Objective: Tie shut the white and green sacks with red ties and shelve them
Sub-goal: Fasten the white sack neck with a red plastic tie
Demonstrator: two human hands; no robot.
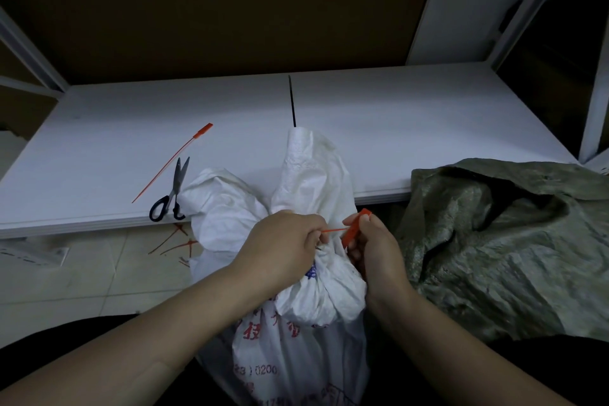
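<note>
The left hand [283, 241] pinches the thin tail of a red tie [354, 231] and the right hand [375, 247] grips its flat head. Both are close together at the gathered neck of the white sack [313, 175], in front of the shelf [395, 128]. The green sack [494, 241] slumps just beside it on the right. On the shelf lie scissors [171, 191] and a second red tie [174, 161].

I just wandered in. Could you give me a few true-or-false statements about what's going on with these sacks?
1. The left hand and the right hand both hold a red tie at the white sack neck. True.
2. The green sack is already tied. False: its mouth gapes open.
3. Scissors lie on the shelf beside a spare red tie. True.
4. The white sack sits on the shelf. False: it stands in front, below it.
</note>
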